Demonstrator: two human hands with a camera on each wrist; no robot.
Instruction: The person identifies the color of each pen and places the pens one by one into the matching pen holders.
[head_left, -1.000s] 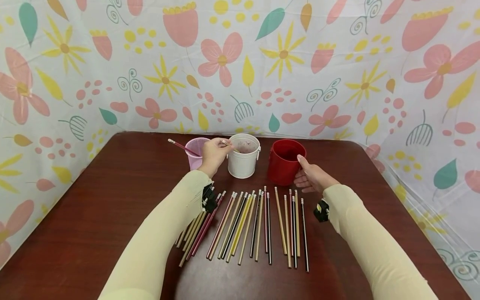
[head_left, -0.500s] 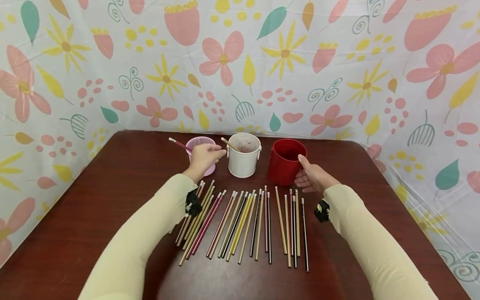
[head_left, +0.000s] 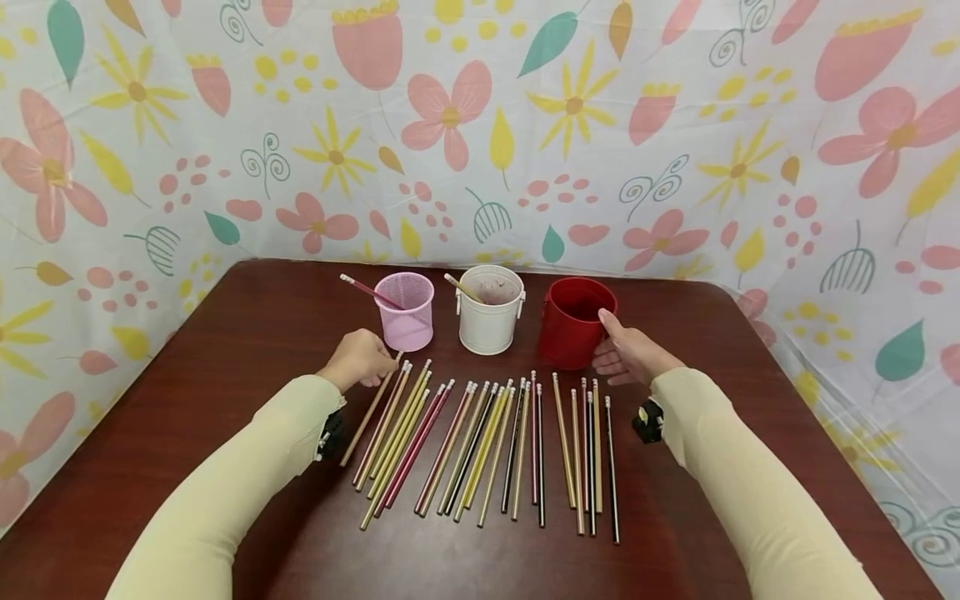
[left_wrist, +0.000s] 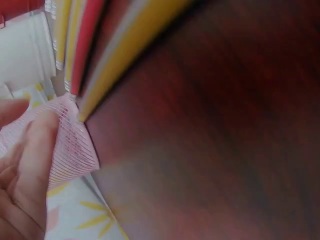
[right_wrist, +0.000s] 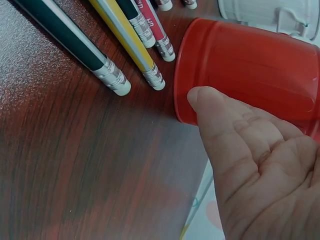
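My left hand (head_left: 360, 360) is at the eraser end of the leftmost gold pencil (head_left: 367, 418), which lies on the table. In the left wrist view its thumb and fingers (left_wrist: 37, 160) are apart, with a gap between them and the pencil tip. Just behind stands a pink mesh cup (head_left: 410, 327) with a dark red pencil (head_left: 363, 287) leaning in it. A gold pencil (head_left: 462, 287) leans in the white bucket (head_left: 486, 327). Against the side of the red bucket (head_left: 567, 340) rests my right hand (head_left: 633, 354), thumb near the rim and fingers extended.
Several pencils (head_left: 480, 450), gold, red, black and yellow, lie in a loose row in front of the containers, erasers pointing away. The brown table (head_left: 187, 417) ends at a flowered cloth (head_left: 465, 125) hanging behind and at both sides.
My left hand lets go of the gold pencil, which stays in the white bucket, and moves left and down to the leftmost pencil. The right hand keeps its place by the red bucket.
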